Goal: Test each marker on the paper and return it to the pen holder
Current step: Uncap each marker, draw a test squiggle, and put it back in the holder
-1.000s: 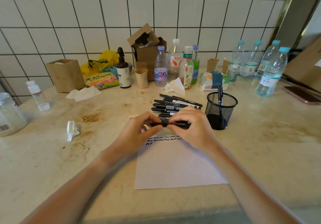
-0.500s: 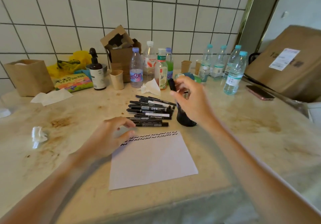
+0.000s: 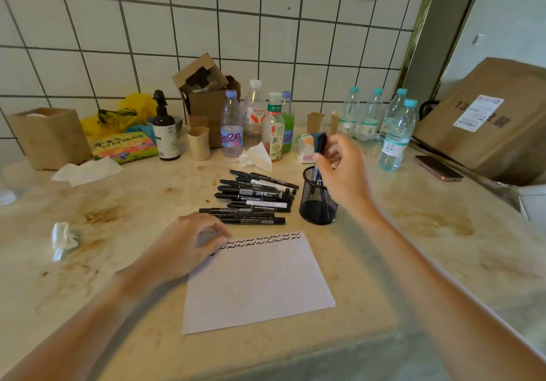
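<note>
A white sheet of paper lies on the counter with a row of black squiggles along its far edge. Behind it lies a pile of several black markers. A black mesh pen holder stands to the right of the pile. My right hand hovers over the holder and pinches a black marker upright, its lower end down inside the holder. My left hand rests with loosely curled fingers on the paper's far left corner and holds nothing.
Several water and drink bottles, paper cups, a brown pump bottle and cardboard boxes line the tiled wall. A phone lies at the right. Crumpled tissues lie at the left. The counter's front edge runs just below the paper.
Both hands held one marker over the paper a second ago. My right hand has since carried it right to the pen holder and lowered it in; my left hand stayed at the paper.
</note>
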